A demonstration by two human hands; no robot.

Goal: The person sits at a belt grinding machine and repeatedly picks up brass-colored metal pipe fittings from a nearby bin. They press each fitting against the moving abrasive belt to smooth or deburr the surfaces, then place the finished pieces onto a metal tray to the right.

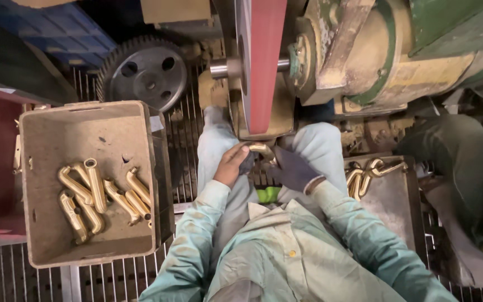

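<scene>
Basically a belt-grinding setup, seen from above the worker's lap.
Left hand: left hand, bare, grip closed on the near end of the curved brass fitting.
Right hand: right hand, dark glove, fingers wrapped at the fitting's other side; grip looks closed on it too, contact partly hidden.
Fitting position: held between both hands above the knees, just under the lower end of the red abrasive belt, touching or almost touching, cannot tell which.
Step in hand: looks like pressing the fitting against the belt to grind or polish its bend.
Next move calls for: steady two-handed hold, turning the piece so fresh surface meets the belt, fingertips kept off the abrasive.
Left side: grey crate with several similar brass fittings lying loose on its bottom.
Right side: metal tray with a few more brass pieces at its far edge.
Surface: no tabletop; metal grate floor under crate and feet.
Room: dusty workshop, toothed gear wheel beyond the crate, grimy machine housing right of the belt, dim light.
</scene>
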